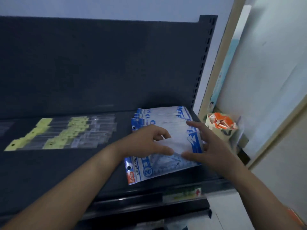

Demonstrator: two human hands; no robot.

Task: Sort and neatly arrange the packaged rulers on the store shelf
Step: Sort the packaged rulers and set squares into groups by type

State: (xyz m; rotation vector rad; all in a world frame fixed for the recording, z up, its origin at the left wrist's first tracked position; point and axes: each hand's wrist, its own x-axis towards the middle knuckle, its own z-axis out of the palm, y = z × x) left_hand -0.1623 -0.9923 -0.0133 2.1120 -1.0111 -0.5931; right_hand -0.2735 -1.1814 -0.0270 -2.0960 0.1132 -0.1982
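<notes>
Dark store shelf (83,166), flat deck, dark back panel (99,63) behind it, slotted upright (202,63) at the right end. Pale wall (116,5) above. A pale framed panel (265,63) leaned in on the right. Dim bluish light, with some blur.

Blue-and-white ruler packs (174,118) lay fanned in an overlapping stack at the right end of the shelf. The front pack (149,171), printed "GEOMETRIC", sat askew near the shelf lip.

Left hand (149,140) rested on the stack with fingers bent and thumb out along the packs. Could not tell if it pinched a pack or only pressed. Right hand (204,146) had fingers spread, over the stack's right edge, thumb down on the front pack.

Yellow-headed clear ruler packs (66,135) lay in staggered rows on the left of the shelf, well apart from the hands. Price label (182,194) on the shelf's front edge. A bag of orange-white boxes (221,125) sat just beyond the upright.
</notes>
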